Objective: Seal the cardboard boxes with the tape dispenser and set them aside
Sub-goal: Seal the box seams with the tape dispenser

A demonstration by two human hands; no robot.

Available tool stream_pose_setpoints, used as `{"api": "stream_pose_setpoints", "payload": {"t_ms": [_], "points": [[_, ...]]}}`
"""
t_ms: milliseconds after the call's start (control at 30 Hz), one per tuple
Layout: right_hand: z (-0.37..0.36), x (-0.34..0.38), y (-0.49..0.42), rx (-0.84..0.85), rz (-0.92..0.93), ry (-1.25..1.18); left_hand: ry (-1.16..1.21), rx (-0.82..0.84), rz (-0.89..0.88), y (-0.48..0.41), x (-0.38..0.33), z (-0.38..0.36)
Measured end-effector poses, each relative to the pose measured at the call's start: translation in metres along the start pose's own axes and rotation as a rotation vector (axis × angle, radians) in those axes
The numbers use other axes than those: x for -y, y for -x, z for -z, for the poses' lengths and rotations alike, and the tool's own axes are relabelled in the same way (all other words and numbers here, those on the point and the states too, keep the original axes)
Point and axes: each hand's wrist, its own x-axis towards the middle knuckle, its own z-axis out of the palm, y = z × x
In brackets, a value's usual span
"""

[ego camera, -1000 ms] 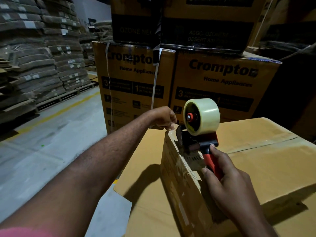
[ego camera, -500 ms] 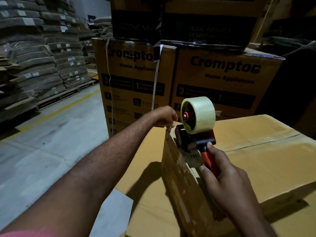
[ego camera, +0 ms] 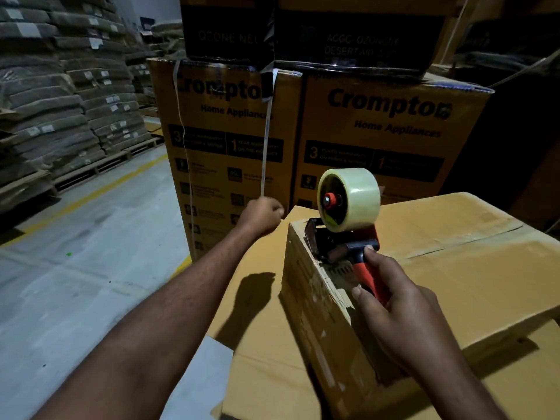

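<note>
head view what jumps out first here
The tape dispenser with its pale roll, sitting on the far top corner of the cardboard box, its red handle gripped by the right hand. Next the left hand, fisted just left of that corner, then the big Crompton boxes stacked behind.

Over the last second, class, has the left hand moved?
Yes. The left hand has drawn leftward off the box corner it was touching beside the dispenser; a gap now shows.
</note>
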Motion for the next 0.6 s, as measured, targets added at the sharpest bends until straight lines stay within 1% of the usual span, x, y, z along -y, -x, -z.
{"api": "stream_pose_setpoints", "payload": {"t_ms": [33, 67, 100, 133, 167, 200, 233, 300, 533, 600], "points": [[-0.001, 0.001, 0.0, 0.005, -0.002, 0.005, 0.094, -0.103, -0.037, 0.002, -0.006, 0.003], [-0.001, 0.002, 0.0, 0.008, -0.003, 0.012, 0.16, -0.116, -0.089, 0.005, -0.015, 0.007], [0.0, 0.003, -0.001, 0.008, 0.0, 0.018, 0.202, -0.048, -0.136, 0.009, -0.024, 0.008], [0.001, 0.004, -0.003, 0.01, 0.002, 0.023, 0.225, 0.071, -0.153, 0.014, -0.033, 0.006], [0.002, 0.005, -0.005, 0.013, 0.003, 0.026, 0.239, 0.194, -0.131, 0.018, -0.037, 0.001], [0.004, 0.006, -0.007, 0.021, -0.002, 0.028, 0.258, 0.267, -0.1, 0.02, -0.036, -0.005], [0.006, 0.007, -0.008, 0.033, -0.008, 0.031, 0.297, 0.287, -0.078, 0.021, -0.033, -0.011], [0.01, 0.01, -0.01, 0.056, -0.019, 0.038, 0.375, 0.271, -0.051, 0.021, -0.027, -0.018], [0.001, 0.026, -0.007, 0.069, 0.023, 0.107, 0.424, 0.188, 0.019, 0.02, -0.025, -0.025], [0.003, 0.026, -0.002, 0.083, 0.022, 0.128, 0.419, 0.174, 0.008, 0.023, -0.024, -0.027]]}}
